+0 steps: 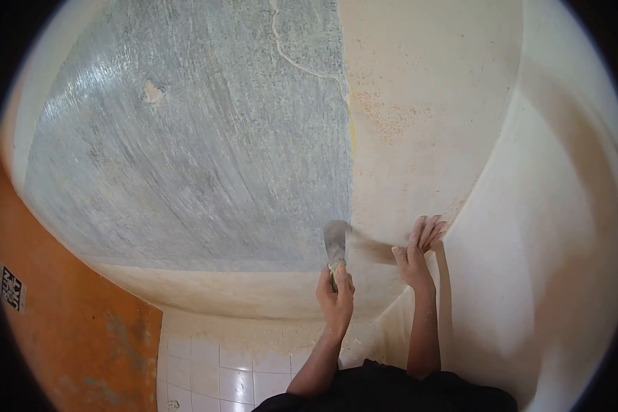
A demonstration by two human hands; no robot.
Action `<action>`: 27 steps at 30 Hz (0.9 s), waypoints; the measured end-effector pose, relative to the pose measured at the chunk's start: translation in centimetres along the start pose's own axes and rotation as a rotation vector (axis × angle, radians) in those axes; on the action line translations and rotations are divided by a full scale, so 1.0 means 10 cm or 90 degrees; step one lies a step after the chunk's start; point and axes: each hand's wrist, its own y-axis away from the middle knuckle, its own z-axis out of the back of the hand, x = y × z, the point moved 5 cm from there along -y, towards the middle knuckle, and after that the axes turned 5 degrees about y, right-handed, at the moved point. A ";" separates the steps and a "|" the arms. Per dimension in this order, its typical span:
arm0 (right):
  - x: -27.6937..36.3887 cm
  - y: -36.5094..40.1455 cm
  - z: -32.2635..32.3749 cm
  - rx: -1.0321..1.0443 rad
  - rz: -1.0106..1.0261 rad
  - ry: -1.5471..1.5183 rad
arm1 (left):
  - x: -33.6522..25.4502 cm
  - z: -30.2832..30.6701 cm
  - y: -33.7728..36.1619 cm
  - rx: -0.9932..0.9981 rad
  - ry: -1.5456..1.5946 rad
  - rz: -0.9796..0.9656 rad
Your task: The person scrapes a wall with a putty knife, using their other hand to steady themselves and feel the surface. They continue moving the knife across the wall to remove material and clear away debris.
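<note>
My left hand [336, 295] is wrapped round the handle of a putty knife [336, 240]. Its broad metal blade points up and lies at or very near the lower right edge of a grey, streaked patch [206, 144] on the wall; whether it touches cannot be made out. My right hand [419, 250] rests with fingers outstretched by the corner, at the cream wall [419, 172] right of the patch. Nothing is in that hand.
A pale side wall [529, 226] meets the cream wall at the right. White tiles [237, 381] lie below, spotted with crumbs of debris. At the left is an orange surface [82, 329] bearing a black-and-white sticker [12, 288]. A chipped spot [153, 93] marks the grey patch.
</note>
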 end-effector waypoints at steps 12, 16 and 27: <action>-0.01 -0.01 -0.03 -0.014 -0.002 0.015 | 0.29 0.24 0.04 -0.004 0.002 0.076; 0.01 -0.01 -0.04 -0.026 -0.001 0.013 | 0.08 0.19 -0.10 0.012 -0.005 0.025; -0.01 -0.02 -0.08 -0.060 0.002 0.033 | 0.32 0.37 0.08 -0.034 -0.019 0.097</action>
